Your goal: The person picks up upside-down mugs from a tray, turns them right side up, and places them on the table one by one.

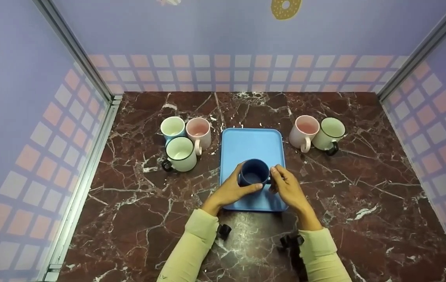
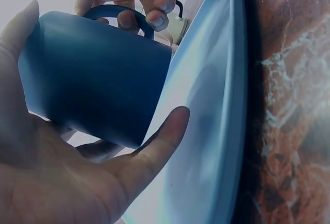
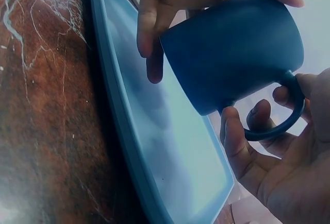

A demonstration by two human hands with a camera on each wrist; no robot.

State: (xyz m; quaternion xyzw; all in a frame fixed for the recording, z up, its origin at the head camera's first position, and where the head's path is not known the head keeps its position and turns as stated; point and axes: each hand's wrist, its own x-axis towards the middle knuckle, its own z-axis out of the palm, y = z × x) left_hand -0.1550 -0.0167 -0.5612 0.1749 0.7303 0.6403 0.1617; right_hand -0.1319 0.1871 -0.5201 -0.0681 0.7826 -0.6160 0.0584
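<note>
A dark blue mug (image 1: 255,172) is held over the light blue tray (image 1: 252,145); in both wrist views a gap shows between its base and the tray. My left hand (image 1: 233,188) grips the mug's body from the left, thumb along the near side. On the other side, my right hand (image 1: 288,188) holds the handle (image 3: 281,126), its fingers hooked through the loop. In the left wrist view the mug (image 2: 95,77) leans at an angle, the handle on the far side.
Left of the tray stand a blue-and-white mug (image 1: 173,129), a pink mug (image 1: 203,135) and a white black-rimmed mug (image 1: 181,156). To the right are another pink mug (image 1: 303,133) and a second white black-rimmed mug (image 1: 327,135). Walls enclose the marbled table (image 1: 148,235).
</note>
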